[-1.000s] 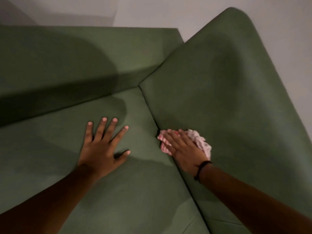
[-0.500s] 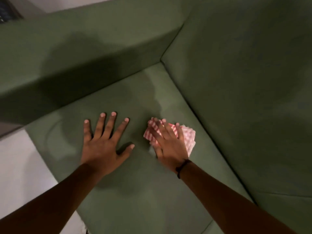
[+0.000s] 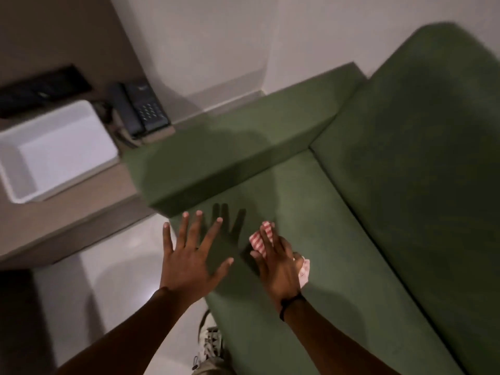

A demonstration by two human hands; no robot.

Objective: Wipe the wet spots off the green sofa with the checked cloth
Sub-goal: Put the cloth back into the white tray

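The green sofa (image 3: 338,226) fills the right half of the head view, its seat cushion running from the armrest towards me. My right hand (image 3: 276,263) presses the red-and-white checked cloth (image 3: 261,236) flat onto the seat near its front left corner; most of the cloth is hidden under the palm. My left hand (image 3: 189,255) hovers with fingers spread at the seat's left edge, just in front of the armrest, holding nothing. No wet spots show clearly on the fabric.
The sofa's armrest (image 3: 230,155) rises behind my hands and the backrest (image 3: 422,147) to the right. A white bin (image 3: 54,150) and a black desk phone (image 3: 140,109) sit on a brown shelf at left. Pale floor and my shoe (image 3: 209,345) lie below.
My right hand has slid the cloth from the seat-backrest crease leftwards across the seat to its front left corner. My left hand has lifted off the cushion. The view swung left.
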